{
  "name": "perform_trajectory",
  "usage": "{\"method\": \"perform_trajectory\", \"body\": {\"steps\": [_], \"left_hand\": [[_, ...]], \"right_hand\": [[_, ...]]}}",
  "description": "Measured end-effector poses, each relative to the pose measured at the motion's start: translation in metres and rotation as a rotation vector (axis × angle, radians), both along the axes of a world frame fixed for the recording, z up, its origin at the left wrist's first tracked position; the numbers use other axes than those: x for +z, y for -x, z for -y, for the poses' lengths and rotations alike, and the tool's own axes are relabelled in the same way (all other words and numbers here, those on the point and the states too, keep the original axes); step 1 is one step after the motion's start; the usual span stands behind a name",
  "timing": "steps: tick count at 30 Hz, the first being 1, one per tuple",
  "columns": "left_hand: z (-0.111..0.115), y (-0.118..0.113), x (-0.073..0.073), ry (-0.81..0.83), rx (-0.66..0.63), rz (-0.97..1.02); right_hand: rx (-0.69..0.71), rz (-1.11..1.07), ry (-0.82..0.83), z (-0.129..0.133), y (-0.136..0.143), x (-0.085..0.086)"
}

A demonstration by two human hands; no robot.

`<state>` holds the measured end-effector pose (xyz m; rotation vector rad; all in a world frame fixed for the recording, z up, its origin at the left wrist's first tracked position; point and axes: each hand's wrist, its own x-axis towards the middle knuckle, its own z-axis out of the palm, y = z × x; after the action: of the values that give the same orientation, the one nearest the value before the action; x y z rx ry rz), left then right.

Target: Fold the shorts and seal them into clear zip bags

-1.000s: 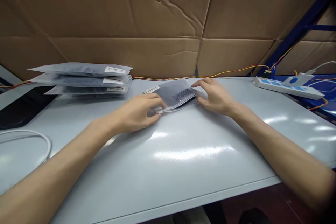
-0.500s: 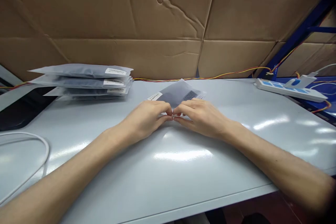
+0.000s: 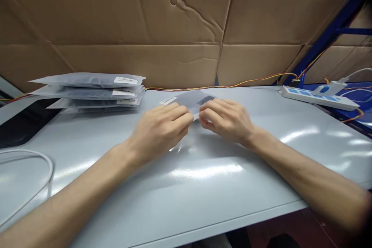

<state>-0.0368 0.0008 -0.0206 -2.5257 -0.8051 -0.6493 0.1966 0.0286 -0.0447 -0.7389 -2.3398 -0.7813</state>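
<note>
Head view. Listed near to far.

Table [image 3: 203, 201]: pale, glossy, spanning left to right; lies under the work.

Cord [image 3: 50, 166]: white, looped at near left.

Left hand [image 3: 161, 130]: at the bag's near left side, fingers curled inward; tips hidden, so cannot tell whether they pinch.

Right hand [image 3: 228, 120]: at the bag's near right side, fingers bent in towards the left hand; blurred, firmness of grip cannot be told. The facing placement would let the two hands steady the near edge between them.

Bag [image 3: 188, 100]: one, frosted, centre of table, between and beyond the hands. White label at its left, printed block at its right, partly covered by the right hand.

Black item [image 3: 23, 130]: far left, nature unclear.

Stack [image 3: 87, 93]: similar bags, laid flat, labels at the right end; flatness likely keeps the pile steady.

Strip [image 3: 316, 98]: white and blue, far right, plug [image 3: 334, 87] seated; the table's edge position probably suits the wiring.

Wires [image 3: 247, 82]: red and yellow, along the far edge.

Frame [image 3: 325, 42]: blue, far right.

Cardboard [image 3: 174, 23]: creased, upright, backing all.
</note>
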Motion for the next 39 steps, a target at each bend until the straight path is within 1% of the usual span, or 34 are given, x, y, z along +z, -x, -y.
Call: {"method": "perform_trajectory", "body": {"steps": [2,6,9,12,14,16,19,20,21,22,24,26,28,30,33,36,39], "left_hand": [[0.001,0.001,0.005,-0.022,-0.01,-0.007],[0.006,0.001,0.012,0.006,-0.036,-0.007],[0.009,-0.001,0.013,0.005,-0.082,0.004],[0.014,-0.005,0.012,-0.029,-0.14,0.002],[0.019,-0.008,0.01,-0.055,-0.174,-0.006],[0.023,-0.011,0.009,-0.061,-0.215,0.0],[0.023,-0.011,0.01,-0.01,-0.296,0.051],[0.021,-0.009,0.01,0.01,-0.301,0.073],[0.019,-0.006,0.011,0.025,-0.282,0.095],[0.015,-0.002,0.012,0.041,-0.238,0.115],[0.007,0.006,0.014,0.081,-0.096,0.154],[0.0,0.013,0.014,0.172,0.036,0.166],[-0.003,0.016,0.012,0.292,0.107,0.134],[-0.004,0.014,0.009,0.415,0.141,0.054],[-0.002,0.008,0.002,0.55,0.178,-0.073],[-0.003,0.002,-0.003,0.602,0.202,-0.131],[-0.005,0.001,-0.005,0.61,0.226,-0.143]], "right_hand": [[-0.09,-0.013,0.058,-0.006,-0.006,0.003],[-0.272,-0.056,0.234,-0.017,-0.018,0.012],[-0.366,-0.067,0.242,-0.027,-0.029,0.013],[-0.45,-0.096,0.22,-0.038,-0.043,0.008],[-0.475,-0.127,0.236,-0.042,-0.049,0.005],[-0.481,-0.136,0.272,-0.043,-0.05,0.002],[-0.455,-0.096,0.322,-0.036,-0.039,0.0],[-0.43,-0.071,0.341,-0.034,-0.033,0.0],[-0.397,-0.041,0.37,-0.031,-0.027,0.0],[-0.361,-0.012,0.402,-0.028,-0.022,0.0],[-0.296,0.033,0.457,-0.025,-0.014,0.0],[-0.258,0.044,0.498,-0.025,-0.012,0.001],[-0.247,0.033,0.523,-0.025,-0.016,0.001],[-0.267,0.01,0.559,-0.027,-0.023,0.002],[-0.347,-0.015,0.642,-0.028,-0.033,0.004],[-0.401,-0.039,0.686,-0.028,-0.039,0.007],[-0.405,-0.062,0.694,-0.027,-0.041,0.008]]}}
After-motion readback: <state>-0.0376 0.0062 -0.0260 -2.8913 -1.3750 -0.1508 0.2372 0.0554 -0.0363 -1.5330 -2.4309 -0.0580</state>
